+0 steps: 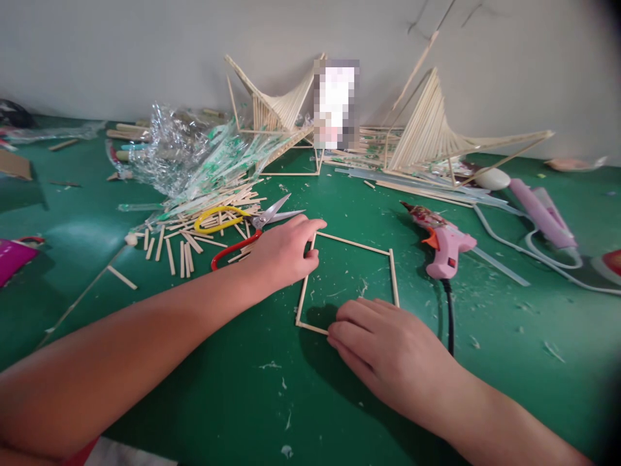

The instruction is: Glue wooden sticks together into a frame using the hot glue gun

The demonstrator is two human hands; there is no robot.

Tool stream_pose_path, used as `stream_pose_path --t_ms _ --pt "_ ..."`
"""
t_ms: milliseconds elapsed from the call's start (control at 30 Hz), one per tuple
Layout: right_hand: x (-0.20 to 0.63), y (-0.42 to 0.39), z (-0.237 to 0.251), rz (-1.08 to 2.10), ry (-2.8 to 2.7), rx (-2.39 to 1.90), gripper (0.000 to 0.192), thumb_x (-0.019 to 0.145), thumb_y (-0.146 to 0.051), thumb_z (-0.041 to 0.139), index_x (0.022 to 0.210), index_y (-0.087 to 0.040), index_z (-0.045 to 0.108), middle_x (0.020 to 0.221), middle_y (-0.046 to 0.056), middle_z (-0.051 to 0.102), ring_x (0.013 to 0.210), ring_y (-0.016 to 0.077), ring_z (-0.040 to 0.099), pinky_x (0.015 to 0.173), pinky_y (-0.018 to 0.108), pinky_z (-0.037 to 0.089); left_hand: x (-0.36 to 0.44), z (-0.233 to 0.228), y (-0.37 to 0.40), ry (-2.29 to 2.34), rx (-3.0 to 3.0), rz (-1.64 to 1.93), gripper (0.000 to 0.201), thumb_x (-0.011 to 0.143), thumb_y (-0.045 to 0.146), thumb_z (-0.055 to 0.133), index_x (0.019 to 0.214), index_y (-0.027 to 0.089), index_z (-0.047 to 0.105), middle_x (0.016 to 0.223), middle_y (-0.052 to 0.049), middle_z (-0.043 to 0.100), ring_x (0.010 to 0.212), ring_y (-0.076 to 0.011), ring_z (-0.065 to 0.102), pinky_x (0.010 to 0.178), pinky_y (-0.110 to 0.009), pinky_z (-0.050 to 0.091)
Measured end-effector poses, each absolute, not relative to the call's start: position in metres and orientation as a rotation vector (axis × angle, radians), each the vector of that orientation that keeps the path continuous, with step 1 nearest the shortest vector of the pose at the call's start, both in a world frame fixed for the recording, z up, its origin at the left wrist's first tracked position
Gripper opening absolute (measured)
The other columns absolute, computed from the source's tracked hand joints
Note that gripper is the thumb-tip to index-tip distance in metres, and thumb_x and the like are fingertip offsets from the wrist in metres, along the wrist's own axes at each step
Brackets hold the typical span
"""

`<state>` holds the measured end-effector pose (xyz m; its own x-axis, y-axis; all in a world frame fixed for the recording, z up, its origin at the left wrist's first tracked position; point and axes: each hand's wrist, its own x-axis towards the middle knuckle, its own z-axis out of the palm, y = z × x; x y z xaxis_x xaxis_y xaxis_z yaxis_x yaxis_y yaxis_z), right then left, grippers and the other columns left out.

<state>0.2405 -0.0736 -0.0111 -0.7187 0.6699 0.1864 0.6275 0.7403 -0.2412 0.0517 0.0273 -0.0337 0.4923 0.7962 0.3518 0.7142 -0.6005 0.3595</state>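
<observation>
A square frame of thin wooden sticks (356, 246) lies flat on the green table (252, 388). My left hand (284, 252) pinches the frame's far left corner between thumb and fingers. My right hand (383, 346) lies fingers down on the near side of the frame, pressing the front stick. A pink hot glue gun (444, 239) rests just right of the frame, its black cord running toward me. Scissors with one yellow and one red handle (242, 226) lie just beyond my left hand.
A heap of cut sticks (194, 236) and crumpled clear wrapping (194, 155) fills the left middle. Two curved stick models (431, 136) stand against the back wall. A lilac tool with a white cable (543, 213) lies at the right. Glue crumbs dot the table.
</observation>
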Motion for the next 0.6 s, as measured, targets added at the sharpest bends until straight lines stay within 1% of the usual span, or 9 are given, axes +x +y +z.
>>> stream_pose_path --t_ms 100,200,300,367,433,467,500,533,600 --pt "0.237 -0.075 -0.012 0.237 -2.676 -1.07 0.025 0.091 -0.013 0.046 0.08 -0.017 0.067 0.072 0.004 0.062 0.066 0.0179 0.055 0.059 0.033 0.043 0.052 -0.035 0.028 1.308 2.554 0.758 0.043 0.079 0.015 0.057 0.122 0.019 0.055 0.1 -0.004 0.063 0.074 -0.0151 0.059 0.061 -0.027 0.046" --pt "0.236 -0.078 -0.009 0.237 -2.65 -1.098 0.021 0.092 -0.018 0.048 0.083 -0.018 0.067 0.074 0.004 0.063 0.066 0.0182 0.057 0.059 0.033 0.044 0.052 -0.035 0.028 1.319 2.552 0.759 0.043 0.078 0.015 0.057 0.121 0.019 0.055 0.099 -0.004 0.063 0.077 -0.0162 0.059 0.064 -0.027 0.047" --pt "0.248 -0.076 0.001 0.1 -2.477 -1.221 0.019 0.092 -0.025 0.049 0.087 -0.02 0.067 0.079 0.006 0.067 0.067 0.0179 0.061 0.059 0.032 0.045 0.053 -0.032 0.027 1.348 2.539 0.718 0.043 0.079 0.015 0.058 0.122 0.018 0.055 0.098 -0.004 0.063 0.075 -0.0162 0.059 0.062 -0.027 0.047" --pt "0.271 -0.071 0.011 -0.059 -2.248 -1.523 0.022 0.091 -0.034 0.05 0.082 -0.022 0.066 0.079 0.006 0.068 0.064 0.0182 0.061 0.056 0.032 0.043 0.053 -0.031 0.026 1.351 2.514 0.703 0.042 0.08 0.016 0.057 0.122 0.018 0.055 0.098 -0.004 0.062 0.068 -0.0137 0.057 0.061 -0.027 0.046" --pt "0.301 -0.061 0.02 -0.179 -2.019 -2.059 0.033 0.087 -0.052 0.051 0.073 -0.025 0.064 0.072 0.008 0.067 0.053 0.0206 0.056 0.051 0.035 0.038 0.053 -0.03 0.026 1.331 2.487 0.714 0.04 0.082 0.017 0.057 0.122 0.018 0.055 0.097 -0.004 0.061 0.063 -0.0115 0.054 0.06 -0.026 0.046" --pt "0.318 -0.055 0.023 -0.126 -1.939 -2.318 0.041 0.082 -0.063 0.051 0.069 -0.026 0.064 0.064 0.008 0.065 0.048 0.0212 0.051 0.049 0.036 0.035 0.053 -0.03 0.026 1.319 2.475 0.735 0.039 0.083 0.018 0.057 0.122 0.018 0.055 0.096 -0.004 0.061 0.063 -0.011 0.054 0.059 -0.026 0.046" --pt "0.333 -0.049 0.025 -0.047 -1.856 -2.493 0.047 0.078 -0.07 0.05 0.067 -0.027 0.064 0.061 0.009 0.062 0.046 0.0211 0.048 0.05 0.038 0.034 0.053 -0.03 0.026 1.306 2.468 0.767 0.038 0.083 0.018 0.057 0.121 0.018 0.055 0.095 -0.004 0.061 0.062 -0.0107 0.053 0.058 -0.025 0.045" --pt "0.346 -0.043 0.025 0.074 -1.808 -2.59 0.049 0.076 -0.073 0.049 0.068 -0.027 0.065 0.06 0.009 0.061 0.045 0.0202 0.045 0.05 0.038 0.033 0.053 -0.031 0.026 1.291 2.467 0.807 0.037 0.084 0.018 0.056 0.12 0.018 0.055 0.094 -0.004 0.061 0.063 -0.0107 0.053 0.057 -0.025 0.045" --pt "0.362 -0.032 0.023 0.153 -1.721 -2.598 0.053 0.076 -0.073 0.048 0.069 -0.024 0.065 0.063 0.011 0.06 0.048 0.0191 0.042 0.054 0.04 0.033 0.053 -0.03 0.026 1.258 2.498 0.897 0.035 0.084 0.017 0.056 0.119 0.017 0.056 0.092 -0.004 0.06 0.065 -0.0113 0.054 0.057 -0.024 0.044"
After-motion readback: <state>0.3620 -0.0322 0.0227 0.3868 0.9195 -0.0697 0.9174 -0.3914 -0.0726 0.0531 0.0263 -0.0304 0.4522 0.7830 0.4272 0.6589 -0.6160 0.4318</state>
